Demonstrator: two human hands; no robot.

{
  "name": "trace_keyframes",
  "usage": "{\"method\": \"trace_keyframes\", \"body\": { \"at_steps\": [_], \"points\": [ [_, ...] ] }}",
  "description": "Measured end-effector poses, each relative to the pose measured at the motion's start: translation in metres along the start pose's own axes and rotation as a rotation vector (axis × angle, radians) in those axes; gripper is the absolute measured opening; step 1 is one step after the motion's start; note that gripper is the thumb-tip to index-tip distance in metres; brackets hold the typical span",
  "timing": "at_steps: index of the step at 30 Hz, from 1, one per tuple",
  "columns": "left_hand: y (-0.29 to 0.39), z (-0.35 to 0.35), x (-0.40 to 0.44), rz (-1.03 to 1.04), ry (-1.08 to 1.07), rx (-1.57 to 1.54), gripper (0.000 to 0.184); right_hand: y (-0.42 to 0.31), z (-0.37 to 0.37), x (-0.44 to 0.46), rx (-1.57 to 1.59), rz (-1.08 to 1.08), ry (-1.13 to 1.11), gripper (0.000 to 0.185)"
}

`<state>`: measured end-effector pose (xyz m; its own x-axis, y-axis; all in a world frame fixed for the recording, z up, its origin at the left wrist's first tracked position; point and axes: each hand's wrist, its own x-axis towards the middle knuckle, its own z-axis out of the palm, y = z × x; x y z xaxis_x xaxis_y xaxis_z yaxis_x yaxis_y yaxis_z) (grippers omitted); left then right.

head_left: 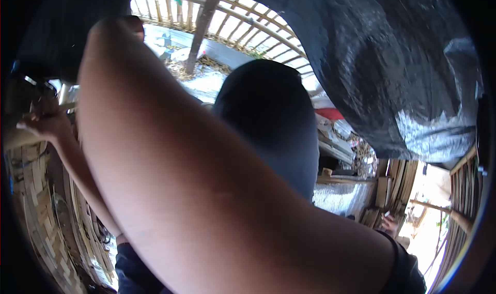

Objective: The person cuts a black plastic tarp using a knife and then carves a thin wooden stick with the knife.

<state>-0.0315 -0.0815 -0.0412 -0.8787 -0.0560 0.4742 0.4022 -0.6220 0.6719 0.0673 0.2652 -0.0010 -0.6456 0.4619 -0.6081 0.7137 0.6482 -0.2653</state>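
Observation:
My right arm [206, 180] fills the middle of the view, close to the camera and blurred, rising from a black sleeve at lower right to the upper left. At its far end my right hand [120, 28] is smeared and dark, so its fingers cannot be made out. Over at the left edge, my left hand [47, 119] is raised with its fingers apart, beside a bamboo beam [20, 138]. Whether it touches the beam is unclear. Behind my right arm is a dark rounded shape [268, 108], partly hidden; I cannot tell what it is.
Black plastic sheeting [372, 51] hangs overhead and to the right. Woven bamboo wall [39, 206] stands at left. Beyond lie a bamboo fence [248, 20] and a slanted wooden post [204, 30]. Part of another hand [388, 222] shows at right, its owner unclear.

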Motion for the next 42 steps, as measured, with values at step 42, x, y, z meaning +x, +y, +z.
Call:
{"method": "trace_keyframes", "body": {
  "at_steps": [42],
  "points": [
    [0.006, 0.047, 0.0, -0.068, 0.367, 0.088, 0.06, -0.078, 0.203, 0.008, 0.421, -0.607, 0.103, 0.022]
  ]
}}
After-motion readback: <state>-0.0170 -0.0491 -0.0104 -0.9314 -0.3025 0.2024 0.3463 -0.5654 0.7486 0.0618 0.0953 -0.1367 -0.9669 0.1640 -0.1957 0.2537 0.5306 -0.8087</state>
